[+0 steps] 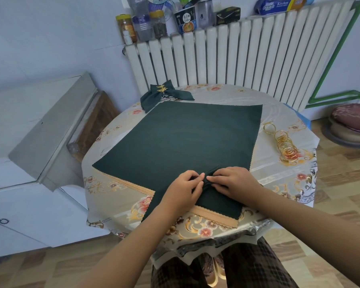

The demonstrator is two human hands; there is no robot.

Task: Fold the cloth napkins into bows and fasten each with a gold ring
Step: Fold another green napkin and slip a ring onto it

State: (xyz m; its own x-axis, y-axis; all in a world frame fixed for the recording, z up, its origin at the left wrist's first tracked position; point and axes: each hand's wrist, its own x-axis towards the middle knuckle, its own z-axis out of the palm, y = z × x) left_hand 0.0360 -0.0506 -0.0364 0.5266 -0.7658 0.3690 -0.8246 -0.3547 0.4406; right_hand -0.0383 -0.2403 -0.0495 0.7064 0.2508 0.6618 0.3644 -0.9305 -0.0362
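Two hands meet over the near middle of a small folded green napkin point(214, 201), which lies at the near edge of the round table point(264, 183) just in front of the big flat green napkin point(181, 138). Taking that flat napkin as the landmark: the left hand point(182, 191) and right hand point(235, 182) sit at its near corner, fingertips facing each other and pinching the folded napkin's centre into a gathered ridge. The folded piece runs with its long axis left to right along the table's near rim, its near edge close to the drop. A peach napkin edge point(216, 217) shows beneath it. To the right of the flat napkin, well apart from the hands, a row of gold rings point(286, 145) lies on bare tablecloth, with one loose ring point(269, 128) just beyond the row. At the flat napkin's far left corner rests a finished green bow point(164, 95) clasped by a gold ring. Beyond the far edge stands a white radiator point(237, 57). Bare tablecloth remains on both sides of the flat napkin, more on its right.
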